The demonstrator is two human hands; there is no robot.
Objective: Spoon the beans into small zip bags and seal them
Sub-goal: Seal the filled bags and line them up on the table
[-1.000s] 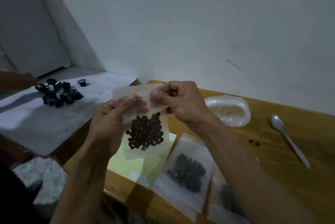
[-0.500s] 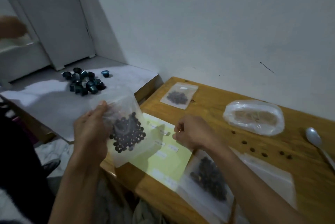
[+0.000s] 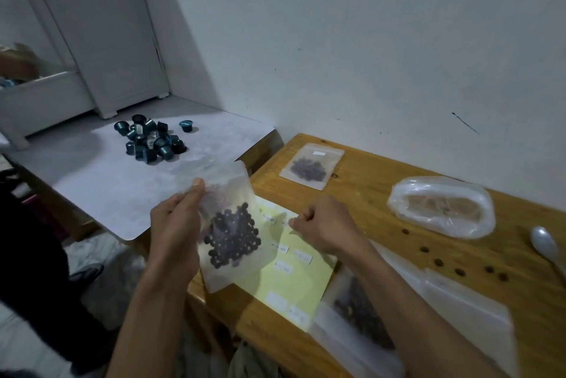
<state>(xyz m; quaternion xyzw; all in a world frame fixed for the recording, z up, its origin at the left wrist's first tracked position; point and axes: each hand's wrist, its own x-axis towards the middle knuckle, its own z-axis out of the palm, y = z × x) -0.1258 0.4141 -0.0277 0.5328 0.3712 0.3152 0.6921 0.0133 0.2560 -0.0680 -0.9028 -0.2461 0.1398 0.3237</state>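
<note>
My left hand (image 3: 174, 233) holds a small clear zip bag (image 3: 232, 233) of dark beans by its upper left side, over the wooden table's (image 3: 367, 194) left edge. My right hand (image 3: 321, 224) is off the bag, fingers curled shut, with the fingertips at a small white label on a yellow label sheet (image 3: 294, 279); I cannot tell if it pinches the label. A white spoon (image 3: 545, 246) lies at the far right. A large crumpled plastic bag (image 3: 441, 206) sits near the wall. Loose beans (image 3: 438, 262) are scattered in front of it.
One filled zip bag (image 3: 309, 166) lies at the table's far left corner, another (image 3: 358, 316) under my right forearm, beside empty bags (image 3: 468, 310). A lower white table (image 3: 92, 188) on the left bears a pile of dark capsules (image 3: 150, 139).
My right hand let go of the bag's top and dropped to the yellow label sheet. The left hand lowered the bag to the left, and my view swung left and down.
</note>
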